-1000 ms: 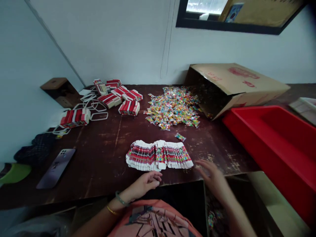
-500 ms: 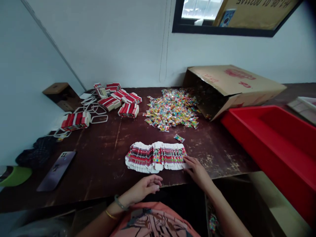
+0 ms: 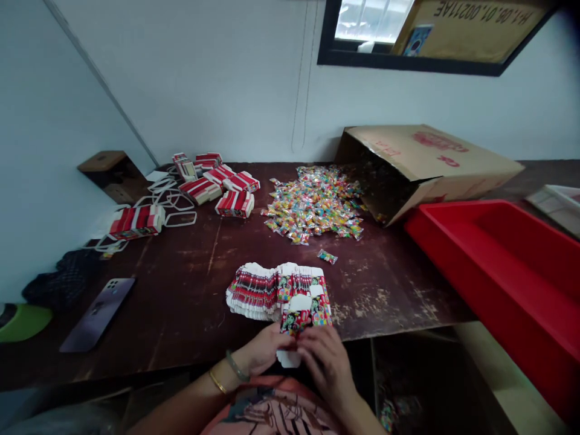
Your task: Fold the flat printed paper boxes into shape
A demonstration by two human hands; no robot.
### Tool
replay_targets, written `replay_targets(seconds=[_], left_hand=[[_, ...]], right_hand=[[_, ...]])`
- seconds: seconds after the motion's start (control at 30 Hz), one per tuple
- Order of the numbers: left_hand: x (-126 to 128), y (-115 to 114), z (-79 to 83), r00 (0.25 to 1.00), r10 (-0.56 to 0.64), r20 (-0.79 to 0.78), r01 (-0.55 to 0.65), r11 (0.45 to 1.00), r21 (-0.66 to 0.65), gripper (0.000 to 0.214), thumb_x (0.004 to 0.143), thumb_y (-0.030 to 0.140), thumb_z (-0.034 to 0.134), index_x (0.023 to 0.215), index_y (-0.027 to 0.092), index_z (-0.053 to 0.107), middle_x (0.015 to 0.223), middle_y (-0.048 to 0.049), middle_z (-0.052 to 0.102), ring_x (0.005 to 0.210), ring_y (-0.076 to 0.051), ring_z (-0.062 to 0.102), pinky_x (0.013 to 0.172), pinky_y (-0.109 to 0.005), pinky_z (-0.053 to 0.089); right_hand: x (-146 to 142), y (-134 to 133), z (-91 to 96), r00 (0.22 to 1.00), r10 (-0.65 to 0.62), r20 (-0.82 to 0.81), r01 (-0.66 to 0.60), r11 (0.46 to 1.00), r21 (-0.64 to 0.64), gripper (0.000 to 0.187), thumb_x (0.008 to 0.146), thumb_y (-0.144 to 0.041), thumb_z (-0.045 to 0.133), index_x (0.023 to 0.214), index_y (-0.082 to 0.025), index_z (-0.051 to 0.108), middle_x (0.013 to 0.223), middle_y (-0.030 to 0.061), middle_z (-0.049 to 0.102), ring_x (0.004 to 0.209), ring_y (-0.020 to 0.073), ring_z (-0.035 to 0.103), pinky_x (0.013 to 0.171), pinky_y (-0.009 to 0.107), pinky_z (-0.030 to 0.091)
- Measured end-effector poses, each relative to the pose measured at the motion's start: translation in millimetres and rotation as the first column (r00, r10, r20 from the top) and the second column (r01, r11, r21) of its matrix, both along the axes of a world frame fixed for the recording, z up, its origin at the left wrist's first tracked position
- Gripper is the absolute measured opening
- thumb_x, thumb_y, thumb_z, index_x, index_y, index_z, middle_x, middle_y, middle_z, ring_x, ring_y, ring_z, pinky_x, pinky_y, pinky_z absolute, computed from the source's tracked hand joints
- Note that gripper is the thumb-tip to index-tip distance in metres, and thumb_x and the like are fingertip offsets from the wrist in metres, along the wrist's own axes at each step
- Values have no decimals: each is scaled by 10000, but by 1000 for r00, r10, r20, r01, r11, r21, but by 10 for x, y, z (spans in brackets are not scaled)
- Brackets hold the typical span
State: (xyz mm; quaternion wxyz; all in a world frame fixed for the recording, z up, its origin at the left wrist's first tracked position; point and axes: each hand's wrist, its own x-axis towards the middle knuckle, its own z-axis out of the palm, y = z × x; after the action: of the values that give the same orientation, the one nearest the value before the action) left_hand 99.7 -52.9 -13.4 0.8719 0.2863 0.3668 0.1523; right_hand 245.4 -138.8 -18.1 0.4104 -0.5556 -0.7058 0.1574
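My left hand (image 3: 261,350) grips the left edge of a small red printed carton (image 3: 290,320) with white flaps, close to the table's front edge. Closed over the same carton's right side, my right hand (image 3: 325,356) partly hides its lower half. Just beyond my hands lies a fanned row of flat cartons (image 3: 254,291), red with white ends. A few at its right end lie face up. One wrapped candy (image 3: 327,257) rests behind the row, in front of a heap of wrapped candies (image 3: 315,205).
A cardboard box (image 3: 421,151) lies on its side beside the heap. A red tray (image 3: 498,272) stands at the right. Bundled cartons (image 3: 235,203) and white bands (image 3: 181,219) sit at the back left. Nearer are a phone (image 3: 97,315) and a dark cloth (image 3: 63,281).
My right hand has moved left from the row's right end, and both hands now hold one carton in front of it. My left hand has closed. Cartons at the right end have shifted.
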Motion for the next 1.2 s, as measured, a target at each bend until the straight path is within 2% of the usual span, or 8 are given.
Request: replay_targets(seconds=[0.3,0.47,0.53,0.73,0.8,0.93,1.03,1.2], left_hand=[[-89,-160,-48,982,-126,-138,140,986,96,272,613,235,700,844,145,589,587,45,581,499,-76,450,512,-213,305],[-110,-20,-36,987,-29,-159,83,933,350,349,714,370,724,934,123,614,677,-5,642,598,-129,557,592,-245,426],[-148,133,15,977,31,-213,92,834,544,383,772,396,679,1039,127,624,898,-69,701,802,-201,626,746,-319,491],[-302,403,306,866,359,-349,250,296,922,534,835,404,606,1324,214,509,1417,-129,469,1333,-287,380,1144,-464,239],[-302,354,405,921,125,-370,305,360,882,565,789,474,652,1277,209,549,1303,-121,553,1227,-291,469,1079,-437,338],[-211,139,410,876,-455,-157,458,686,566,514,696,577,697,983,152,659,820,-28,623,758,-186,558,728,-311,477],[-121,-17,272,941,-323,-104,334,825,455,466,712,554,694,929,145,638,693,13,553,645,-134,480,638,-272,428],[-136,-74,138,967,-176,-185,250,809,532,457,636,526,769,848,148,626,680,20,552,652,-132,483,646,-256,414]], right_hand=[[50,282,29,983,-71,-167,30,971,-235,87,790,-202,693,765,-208,610,1167,83,594,1106,256,523,928,402,441],[123,335,127,949,-92,-301,-13,944,-330,126,815,-254,675,739,-203,589,1319,94,505,1220,261,466,1014,400,373],[237,375,110,926,-196,-322,89,944,-318,150,848,-293,635,741,-204,579,1318,112,498,1236,266,455,1034,419,347],[318,383,117,923,-268,-277,190,942,-277,161,859,-324,615,750,-211,581,1259,126,523,1233,287,436,1019,443,339],[195,335,202,947,-181,-265,110,959,-262,132,862,-296,612,760,-214,590,1264,109,524,1225,276,440,1026,429,330],[-32,260,395,963,-20,-267,-46,970,-239,107,863,-270,613,768,-223,606,1328,67,498,1270,269,397,1048,405,309],[-34,273,462,959,27,-284,-109,955,-276,108,875,-280,612,781,-228,626,1346,51,499,1291,261,375,1064,402,283],[114,296,452,928,92,-362,-245,881,-405,194,860,-334,653,716,-208,628,1111,43,634,1063,215,540,941,343,369]])
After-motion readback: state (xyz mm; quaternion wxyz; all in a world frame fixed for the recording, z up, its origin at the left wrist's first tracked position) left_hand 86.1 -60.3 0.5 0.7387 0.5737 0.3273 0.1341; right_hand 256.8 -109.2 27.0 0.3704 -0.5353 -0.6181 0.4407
